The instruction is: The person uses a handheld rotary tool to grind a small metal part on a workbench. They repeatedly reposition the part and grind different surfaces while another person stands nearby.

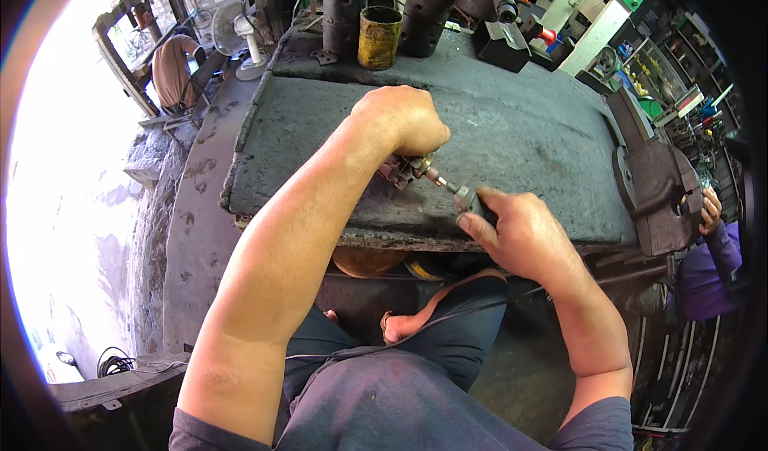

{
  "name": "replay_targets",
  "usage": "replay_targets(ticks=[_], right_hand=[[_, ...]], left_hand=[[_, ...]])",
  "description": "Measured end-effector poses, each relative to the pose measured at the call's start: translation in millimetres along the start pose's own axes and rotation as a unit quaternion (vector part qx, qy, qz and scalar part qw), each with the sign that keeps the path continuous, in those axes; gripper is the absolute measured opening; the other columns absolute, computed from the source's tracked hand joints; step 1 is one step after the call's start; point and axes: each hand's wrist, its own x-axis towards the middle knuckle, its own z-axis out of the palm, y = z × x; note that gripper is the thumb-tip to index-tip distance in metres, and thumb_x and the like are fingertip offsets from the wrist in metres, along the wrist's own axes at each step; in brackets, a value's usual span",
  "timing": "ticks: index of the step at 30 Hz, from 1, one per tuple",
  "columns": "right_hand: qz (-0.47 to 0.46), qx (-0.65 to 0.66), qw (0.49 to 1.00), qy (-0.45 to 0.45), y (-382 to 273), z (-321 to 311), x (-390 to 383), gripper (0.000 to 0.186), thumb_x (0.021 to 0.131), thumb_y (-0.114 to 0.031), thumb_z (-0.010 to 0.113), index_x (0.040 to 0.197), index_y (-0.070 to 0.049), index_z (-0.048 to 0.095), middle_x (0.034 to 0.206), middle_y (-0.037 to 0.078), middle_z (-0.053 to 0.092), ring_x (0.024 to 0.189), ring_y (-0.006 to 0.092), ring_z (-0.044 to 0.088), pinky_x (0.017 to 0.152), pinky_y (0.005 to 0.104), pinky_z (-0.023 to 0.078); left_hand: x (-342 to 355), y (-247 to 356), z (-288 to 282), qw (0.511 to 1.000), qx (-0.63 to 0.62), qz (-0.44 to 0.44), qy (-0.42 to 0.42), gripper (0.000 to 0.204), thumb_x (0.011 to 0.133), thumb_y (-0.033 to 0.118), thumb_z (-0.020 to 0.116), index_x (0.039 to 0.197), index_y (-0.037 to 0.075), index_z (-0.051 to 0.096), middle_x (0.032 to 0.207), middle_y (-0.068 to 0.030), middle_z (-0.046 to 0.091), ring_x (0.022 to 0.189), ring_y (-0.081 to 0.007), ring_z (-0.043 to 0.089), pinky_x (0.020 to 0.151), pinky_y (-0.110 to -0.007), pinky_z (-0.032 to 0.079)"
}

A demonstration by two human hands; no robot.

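My left hand (404, 121) is closed over a small, irregular metal part (398, 171) above the bench, and its fingers are mostly hidden behind the wrist and knuckles. My right hand (524, 231) grips a grey tool, by its look a die grinder (466, 200), with the thumb along its near side. A slim steel shaft runs from the tool up and left to the metal part. Whether its tip touches the part I cannot tell. Both hands are over the near half of the dark, worn workbench (512, 147).
At the bench's back stand a rusty yellow can (380, 39) and dark metal cylinders (346, 19). A black box (502, 47) is right of them. A heavy vise (660, 191) sits at the right edge, with another person's hand (710, 209) beside it. Far left are a fan (240, 39) and a seated person (172, 71).
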Motion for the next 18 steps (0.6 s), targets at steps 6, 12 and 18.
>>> replay_targets(ticks=[6,12,18], right_hand=[[0.006,-0.028,1.000,-0.004,-1.2,0.8,-1.1,0.042,0.110,-0.040,0.086,0.113,0.000,0.076,0.089,0.032,0.075,0.092,0.0596,0.073,0.079,0.0627,0.058],[0.000,-0.026,0.999,0.018,-1.3,-0.9,0.1,0.041,0.110,-0.039,0.085,0.116,0.001,0.077,0.086,0.032,0.075,0.091,0.0575,0.075,0.079,0.0623,0.059],[0.000,-0.031,0.999,0.019,-0.8,-4.2,2.2,0.045,0.111,-0.045,0.083,0.111,0.000,0.077,0.086,0.029,0.078,0.090,0.0569,0.078,0.081,0.0638,0.062]], left_hand=[[4.8,-0.8,1.3,1.000,0.008,-0.001,-0.010,0.050,0.102,0.037,0.067,0.131,0.004,0.091,0.140,-0.0240,0.086,0.130,-0.0395,0.084,0.114,-0.050,0.064],[5.5,-7.0,7.9,0.999,-0.022,0.015,0.031,0.053,0.100,0.043,0.070,0.119,-0.001,0.092,0.130,-0.0297,0.087,0.122,-0.0461,0.084,0.111,-0.055,0.065],[5.9,-6.3,7.1,1.000,-0.018,0.006,0.024,0.052,0.100,0.043,0.070,0.119,-0.001,0.092,0.129,-0.0292,0.087,0.122,-0.0452,0.085,0.111,-0.055,0.066]])
